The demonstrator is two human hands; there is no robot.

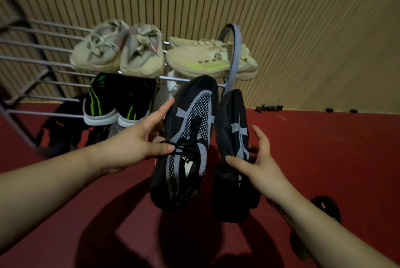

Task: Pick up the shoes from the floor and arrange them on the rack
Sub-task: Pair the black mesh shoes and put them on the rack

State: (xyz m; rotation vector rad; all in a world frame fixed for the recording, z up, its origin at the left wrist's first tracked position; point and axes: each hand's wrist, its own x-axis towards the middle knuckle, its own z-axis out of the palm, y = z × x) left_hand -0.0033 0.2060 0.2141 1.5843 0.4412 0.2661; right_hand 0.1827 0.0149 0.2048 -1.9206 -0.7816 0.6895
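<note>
I hold a pair of black shoes with grey mesh in front of the metal rack [43, 60], toes pointing at its right end. My left hand [134, 144] grips the left black shoe [186, 116], thumb on the laces and forefinger along its side. My right hand [259, 164] grips the right black shoe [232, 120] with the thumb across its top and the fingers along its outer side. Both shoes hang above the red floor [324, 148].
On the top shelf sit two beige sneakers [97, 51] and a cream sneaker with a yellow-green stripe [201, 60]. A black pair with green stripes [101, 99] and a white shoe [171, 86] lie on the shelf below. One dark shoe [324, 207] lies on the floor at the right. A ribbed wall stands behind.
</note>
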